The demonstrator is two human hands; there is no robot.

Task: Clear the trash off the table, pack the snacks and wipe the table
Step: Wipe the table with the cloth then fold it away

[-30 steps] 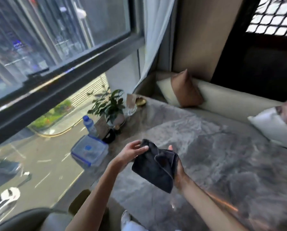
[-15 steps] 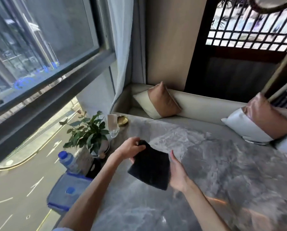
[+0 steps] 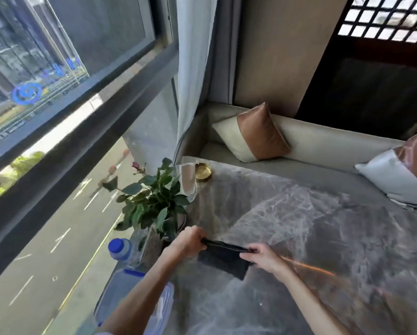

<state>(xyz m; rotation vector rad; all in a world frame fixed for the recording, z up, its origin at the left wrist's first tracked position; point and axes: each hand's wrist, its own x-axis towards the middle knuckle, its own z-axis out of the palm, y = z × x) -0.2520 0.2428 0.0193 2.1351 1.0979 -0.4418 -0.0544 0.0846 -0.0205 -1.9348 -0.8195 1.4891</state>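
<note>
A dark grey cloth [image 3: 223, 259] lies folded on the grey marble table [image 3: 299, 226], near its left side. My left hand [image 3: 188, 241] grips the cloth's far-left corner. My right hand [image 3: 263, 258] pinches the cloth's far-right edge. Both hands hold the top edge stretched between them, low over the tabletop. A clear plastic snack box with a blue rim [image 3: 127, 296] stands at the table's near-left edge, partly behind my left forearm.
A potted green plant [image 3: 154, 201], a blue-capped water bottle [image 3: 120, 249], a glass [image 3: 189, 182] and a small gold dish [image 3: 203, 172] line the table's window side. A beige bench with cushions [image 3: 258, 134] runs behind the table. A large window fills the left.
The cloth has come down from mid-air onto the table. My hands moved from holding it up loosely to gripping its top edge at both ends. The camera has tilted and shifted.
</note>
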